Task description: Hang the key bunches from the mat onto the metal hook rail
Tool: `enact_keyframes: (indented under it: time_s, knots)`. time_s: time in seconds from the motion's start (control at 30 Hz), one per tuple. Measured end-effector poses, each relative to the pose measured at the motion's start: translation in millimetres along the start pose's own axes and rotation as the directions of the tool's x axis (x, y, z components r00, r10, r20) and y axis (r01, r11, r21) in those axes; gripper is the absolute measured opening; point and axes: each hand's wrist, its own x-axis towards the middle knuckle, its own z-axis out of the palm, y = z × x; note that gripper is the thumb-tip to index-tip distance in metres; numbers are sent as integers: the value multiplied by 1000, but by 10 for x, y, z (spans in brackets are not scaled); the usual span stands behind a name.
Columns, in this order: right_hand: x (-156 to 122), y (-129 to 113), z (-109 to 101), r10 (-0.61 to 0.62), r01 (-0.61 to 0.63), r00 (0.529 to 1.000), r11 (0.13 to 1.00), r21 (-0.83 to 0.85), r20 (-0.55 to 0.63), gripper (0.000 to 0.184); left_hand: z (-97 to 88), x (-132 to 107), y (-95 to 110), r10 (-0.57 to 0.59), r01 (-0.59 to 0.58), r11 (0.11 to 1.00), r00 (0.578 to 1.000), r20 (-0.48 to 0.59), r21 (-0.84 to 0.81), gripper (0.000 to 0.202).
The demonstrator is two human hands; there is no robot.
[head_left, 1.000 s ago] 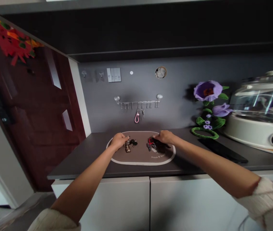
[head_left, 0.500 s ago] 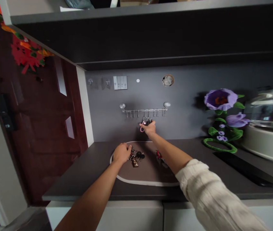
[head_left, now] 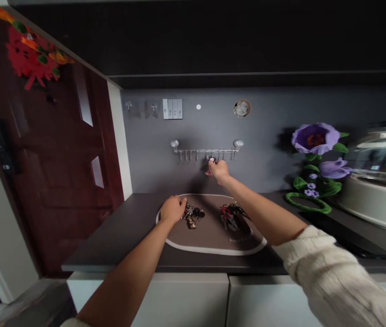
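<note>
My right hand (head_left: 218, 171) is raised to a clear hook rail (head_left: 206, 151) on the grey wall. Its fingers are closed on a pink keychain (head_left: 211, 161), mostly hidden by the hand, right below the hooks. Whether the ring sits on a hook I cannot tell. On the brown mat (head_left: 200, 243) rests my left hand (head_left: 172, 210), fingers stretched out and thumb apart, at the left side of a bunch of keys (head_left: 193, 214) with a brown charm. Farther right on the mat lies another pile of keys (head_left: 234, 218) with a red piece, under my right forearm.
A dark shelf (head_left: 213, 41) overhangs the counter. Purple felt flowers (head_left: 315, 138), a black flat object (head_left: 349, 238) and a white appliance with a clear top (head_left: 373, 195) stand at the right. White labels (head_left: 172, 109) are stuck above the rail. A dark red door (head_left: 60, 181) is at left.
My right hand has moved slightly up and right with the pink keychain, closer to the hooks; it now hides most of it. My left hand stays by the keys. The view has tilted down slightly.
</note>
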Motion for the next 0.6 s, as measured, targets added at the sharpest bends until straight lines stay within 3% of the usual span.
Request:
enact_keyframes:
  time_s: [0.17,0.27,0.4,0.5,0.6]
  knots:
    - [52,-285,-41,5,-2,1000,992,125,-23,8,1,16,-20,-17,18,999,1000,16,-28,46]
    - [-112,-251,-79,5,-10,997,998,55,81,8,0,32,-34,-31,31,998,1000,7,-51,46]
    - [-523,26,-157,59,2,964,973,-229,261,14,-22,40,-56,-85,83,992,996,-9,-96,43]
    - [-820,240,-198,86,110,940,840,-532,331,22,-43,23,-90,-115,105,978,992,-48,-181,38]
    - [-1007,299,-235,30,209,940,736,-644,339,26,-51,-13,-124,-161,116,938,980,-114,-325,33]
